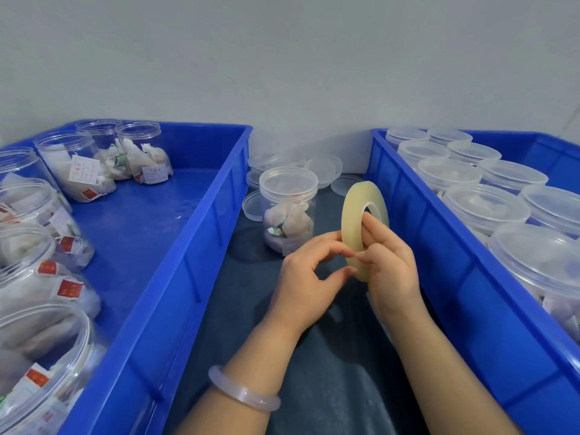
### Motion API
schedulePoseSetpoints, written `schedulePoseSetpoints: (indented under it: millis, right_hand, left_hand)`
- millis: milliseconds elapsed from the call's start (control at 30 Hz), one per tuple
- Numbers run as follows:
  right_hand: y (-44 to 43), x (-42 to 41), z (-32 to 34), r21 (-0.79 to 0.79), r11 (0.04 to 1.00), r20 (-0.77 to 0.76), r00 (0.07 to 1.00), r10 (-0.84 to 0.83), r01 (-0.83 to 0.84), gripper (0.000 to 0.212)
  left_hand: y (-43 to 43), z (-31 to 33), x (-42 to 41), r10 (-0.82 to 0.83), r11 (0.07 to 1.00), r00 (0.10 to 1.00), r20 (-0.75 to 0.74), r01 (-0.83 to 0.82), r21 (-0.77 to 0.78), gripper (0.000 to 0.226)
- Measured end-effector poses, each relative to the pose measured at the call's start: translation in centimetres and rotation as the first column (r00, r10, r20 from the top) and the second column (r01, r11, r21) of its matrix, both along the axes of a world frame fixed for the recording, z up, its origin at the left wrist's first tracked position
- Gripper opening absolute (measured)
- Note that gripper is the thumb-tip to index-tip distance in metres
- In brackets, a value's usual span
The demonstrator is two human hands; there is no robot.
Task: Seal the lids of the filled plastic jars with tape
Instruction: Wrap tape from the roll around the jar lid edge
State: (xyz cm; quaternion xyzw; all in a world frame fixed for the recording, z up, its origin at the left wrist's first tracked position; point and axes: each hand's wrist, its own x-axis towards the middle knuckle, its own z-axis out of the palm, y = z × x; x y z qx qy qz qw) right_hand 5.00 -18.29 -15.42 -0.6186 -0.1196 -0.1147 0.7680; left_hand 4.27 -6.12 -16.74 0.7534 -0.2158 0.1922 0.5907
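A: While the left bin [201,233] and right bin [439,233] are flanking a dark mat [314,356], what's sitting between?
B: One lidded jar [288,215], standing upright mid-mat, just beyond the hands. Prob. light, slick, thin-walled: I'd be gripping the body, not the lid [288,180].
A: And the tape roll [351,215]?
B: Right hand [392,271] is holding it on edge, fingers [372,227] hooked thru the core. Left hand [307,277] is pinching at its rim w/ thumb & forefinger, seemingly picking for the end. Film's thin, sticky.

dark-cloth tbl [329,387] | L bin [188,246] | R bin [455,277] | lidded jar [288,211] | loose lids [324,166]
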Motion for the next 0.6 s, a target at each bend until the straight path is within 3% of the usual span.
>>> schedulePoseSetpoints:
  millis: [100,200,300,500,600]
  right_hand:
    - [-0.3,0.2,-0.2,-0.061,0.998,-0.053,0.999,0.008,-0.011,0.066]
    - [-0.4,0.1,-0.4,-0.348,0.937,-0.031,0.999,0.03,-0.039,0.073]
    - [0.1,-0.4,-0.5,-0.531,0.847,0.018,1.0,-0.008,0.016,0.07]
    - [-0.1,-0.4,0.0,-0.364,0.928,0.015,0.997,-0.077,0.077,0.055]
    - [0.1,-0.5,-0.1,-0.316,0.942,0.041,0.994,-0.106,0.113,0.057]
  left_hand:
    - [-0.1,0.3,0.0,0.045,0.984,0.995,-0.087,-0.059,-0.17,0.033]
    - [0.1,0.7,0.1,-0.01,0.924,0.983,-0.184,-0.061,-0.378,0.037]
    - [0.3,1.0,0.2,0.014,0.905,0.977,-0.212,-0.102,-0.413,0.034]
    - [0.5,1.0,0.1,-0.026,0.941,0.984,-0.177,-0.036,-0.337,0.025]
    - [0.3,0.9,0.1,-0.047,0.945,0.984,-0.17,-0.011,-0.327,0.026]
